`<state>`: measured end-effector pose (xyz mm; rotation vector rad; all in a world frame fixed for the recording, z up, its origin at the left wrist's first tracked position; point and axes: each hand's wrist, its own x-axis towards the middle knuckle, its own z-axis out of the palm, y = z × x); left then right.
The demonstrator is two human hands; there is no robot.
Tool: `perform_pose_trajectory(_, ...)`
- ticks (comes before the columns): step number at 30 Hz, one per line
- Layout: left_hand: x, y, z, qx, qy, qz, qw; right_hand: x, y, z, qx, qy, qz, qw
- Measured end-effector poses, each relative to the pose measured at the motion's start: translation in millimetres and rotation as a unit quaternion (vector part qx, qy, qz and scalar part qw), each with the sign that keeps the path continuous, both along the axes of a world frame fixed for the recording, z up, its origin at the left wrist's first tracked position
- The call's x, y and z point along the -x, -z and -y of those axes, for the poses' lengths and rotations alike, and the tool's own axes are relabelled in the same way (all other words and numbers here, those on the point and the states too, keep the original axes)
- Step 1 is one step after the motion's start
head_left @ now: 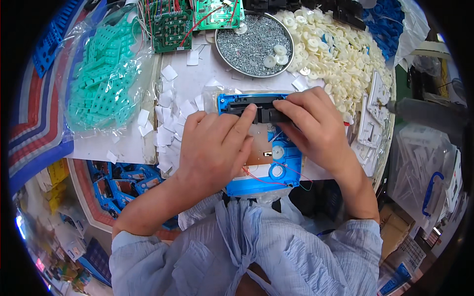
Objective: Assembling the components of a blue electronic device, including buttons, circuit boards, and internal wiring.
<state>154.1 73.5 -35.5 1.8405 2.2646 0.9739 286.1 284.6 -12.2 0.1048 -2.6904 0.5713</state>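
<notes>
In front of me lies a blue plastic housing (247, 188), its inside facing up. A brown circuit board (261, 140) with thin red wires sits inside it, beside a white round gear (278, 152). Across the housing's far end is a long black plastic part (269, 115). My left hand (212, 148) presses its stretched index finger on that part, its other fingers curled over the housing's left side. The thumb and fingers of my right hand (318, 126) pinch the part's right end. The far fingertips and the part's underside are partly hidden.
A round metal tray of small screws (254, 47) stands beyond the housing, next to a heap of cream plastic gears (328, 49). Green circuit boards (170, 29), bagged teal keypads (103, 74) and white paper pieces (168, 118) lie leftward. A dark electric screwdriver (419, 111) is at right.
</notes>
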Motion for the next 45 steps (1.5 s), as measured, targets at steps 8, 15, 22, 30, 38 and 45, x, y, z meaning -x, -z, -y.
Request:
perform_pose_trajectory(8, 2, -2, -3, 0.014, 0.009, 0.034, 0.999, -5, 8, 10, 0.058, 0.030, 0.010, 0.998)
perform_pose_trajectory(15, 5, 8, 0, -0.039, 0.010, 0.111, 0.993, 0, -13, 6, 0.016, 0.022, 0.097, 0.995)
perform_pose_trajectory(22, 4, 11, 4, -0.076, 0.006, 0.116, 0.990, -1, -18, 8, -0.042, 0.013, 0.047, 0.998)
perform_pose_trajectory(30, -1, -1, 0, -0.017, -0.011, 0.094, 0.995, 12, -33, 10, -0.067, 0.009, 0.110, 0.992)
perform_pose_trajectory(38, -4, -3, -1, 0.010, -0.002, 0.098, 0.995, -6, -3, 19, -0.035, 0.072, 0.060, 0.995)
perform_pose_trajectory(45, 36, -37, -18, -0.052, -0.040, 0.074, 0.995, -51, -85, 10, 0.025, 0.144, -0.111, 0.983)
